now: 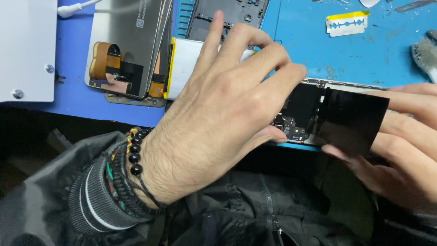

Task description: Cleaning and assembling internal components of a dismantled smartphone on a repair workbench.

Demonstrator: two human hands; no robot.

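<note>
An opened phone body (pixel 300 114) lies at the near edge of the blue mat (pixel 364 54), its dark circuit board showing. My left hand (pixel 227 109) rests over its left part, thumb and fingers touching the board area. My right hand (pixel 405 146) comes in from the right and pinches a thin black sheet (pixel 353 120) that stands partly lifted over the phone's right half. A beaded bracelet and woven bands circle my left wrist.
Behind my left hand lie a white battery (pixel 186 64), a grey display panel with orange flex cable (pixel 123 50) and a dark phone frame (pixel 227 16). A razor blade (pixel 347 23) and a brush (pixel 425 54) sit far right. A white box (pixel 27 50) stands at the left.
</note>
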